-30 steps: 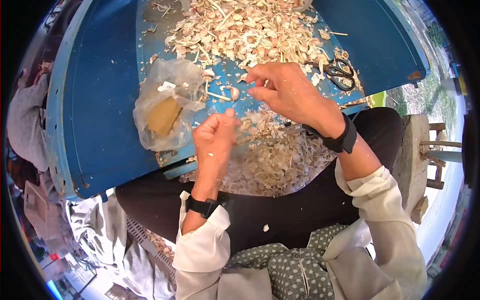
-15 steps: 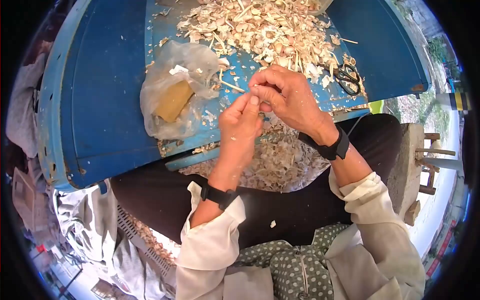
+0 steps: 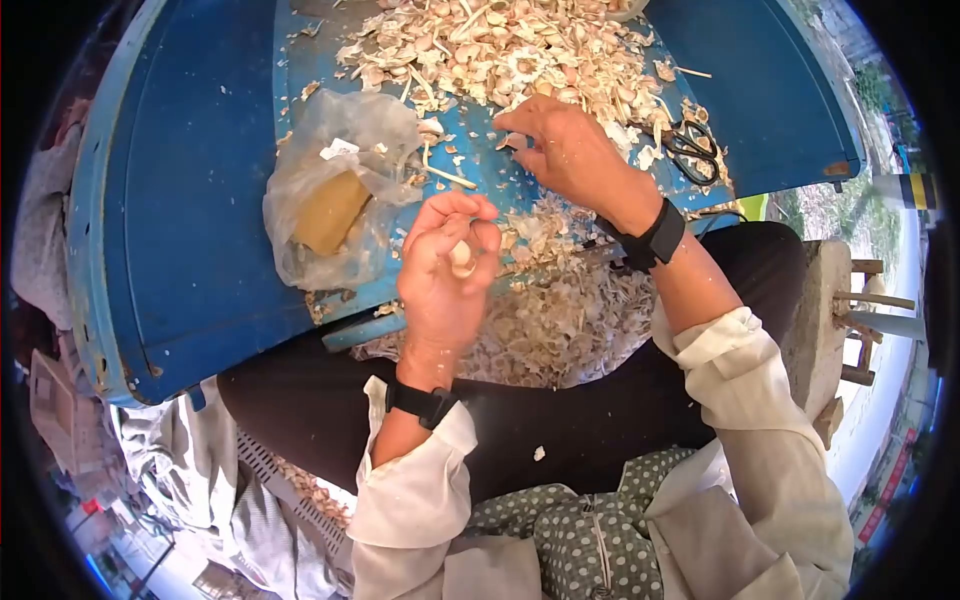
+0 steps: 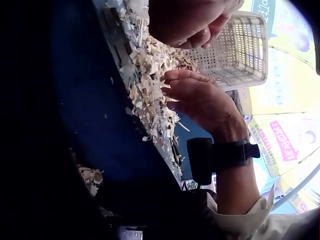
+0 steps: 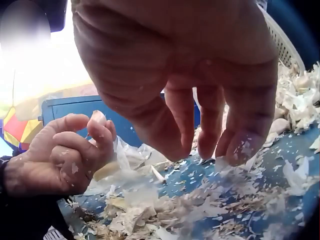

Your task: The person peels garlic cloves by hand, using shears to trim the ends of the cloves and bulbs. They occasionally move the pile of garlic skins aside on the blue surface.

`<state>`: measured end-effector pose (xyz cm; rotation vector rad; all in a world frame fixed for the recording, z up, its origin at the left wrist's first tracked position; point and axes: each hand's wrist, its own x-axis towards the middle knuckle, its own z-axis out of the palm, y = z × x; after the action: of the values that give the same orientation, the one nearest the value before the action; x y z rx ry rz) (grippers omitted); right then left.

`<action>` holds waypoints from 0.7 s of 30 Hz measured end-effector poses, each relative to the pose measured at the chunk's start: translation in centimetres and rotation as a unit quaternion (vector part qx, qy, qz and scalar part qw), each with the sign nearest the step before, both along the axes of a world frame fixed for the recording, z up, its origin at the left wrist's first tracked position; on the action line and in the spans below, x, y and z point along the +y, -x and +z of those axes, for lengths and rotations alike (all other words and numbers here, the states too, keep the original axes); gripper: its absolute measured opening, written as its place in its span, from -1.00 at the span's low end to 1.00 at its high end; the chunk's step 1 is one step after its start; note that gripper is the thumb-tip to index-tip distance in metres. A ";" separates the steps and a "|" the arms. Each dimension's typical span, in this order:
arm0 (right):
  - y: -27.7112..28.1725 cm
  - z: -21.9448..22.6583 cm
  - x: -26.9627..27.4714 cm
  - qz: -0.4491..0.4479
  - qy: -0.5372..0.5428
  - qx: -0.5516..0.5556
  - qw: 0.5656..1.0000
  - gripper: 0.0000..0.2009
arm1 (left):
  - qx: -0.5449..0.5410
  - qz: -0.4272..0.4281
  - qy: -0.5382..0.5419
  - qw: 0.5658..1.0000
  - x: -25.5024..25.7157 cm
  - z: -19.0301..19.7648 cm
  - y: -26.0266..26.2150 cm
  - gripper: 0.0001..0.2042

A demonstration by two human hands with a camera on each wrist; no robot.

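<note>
My left hand (image 3: 445,285), palm turned up, holds a pale garlic clove (image 3: 461,258) in its curled fingers. In the right wrist view the same clove (image 5: 98,118) shows at the fingertips. My right hand (image 3: 583,160) is over the blue table near the heap of garlic (image 3: 510,60), thumb and fingers apart. A small pinkish-white piece (image 3: 516,141) shows by its fingertips. In the right wrist view the right fingers (image 5: 245,145) point down close over the tabletop, where loose skins (image 5: 175,205) are scattered. The left wrist view has the right hand (image 4: 200,100) beside the heap.
Black-handled scissors (image 3: 692,152) lie right of the heap. At left rests a clear plastic bag (image 3: 290,240) with a tan block inside. Garlic skins (image 3: 560,330) fill the space between the person's legs below the table edge. A white plastic basket (image 4: 250,55) stands behind the heap.
Half a second ago both hands met over the table edge, fingers together. Now they are apart: the left has drawn back and turned palm up with the clove, the right has moved toward the heap.
</note>
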<state>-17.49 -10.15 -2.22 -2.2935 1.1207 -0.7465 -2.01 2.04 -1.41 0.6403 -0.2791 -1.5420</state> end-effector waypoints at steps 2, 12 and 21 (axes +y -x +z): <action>-1.0 -1.7 -1.4 0.051 0.135 0.121 0.982 -0.78 | -0.045 -0.011 -0.016 0.999 -0.2 -0.8 -0.2 -0.82; -1.8 2.1 4.2 0.023 -0.247 -0.202 0.947 -0.89 | -0.158 -0.031 -0.050 0.986 -0.5 -1.8 1.2 -0.71; -1.5 3.1 3.3 -0.032 -0.388 -0.324 0.862 -0.85 | -0.058 -0.093 0.036 0.993 0.4 -0.3 -0.2 -0.70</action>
<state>-16.02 -6.88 0.89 -1.1970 0.9245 -0.8057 -1.83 2.46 -1.70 0.6620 -0.4908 -1.6662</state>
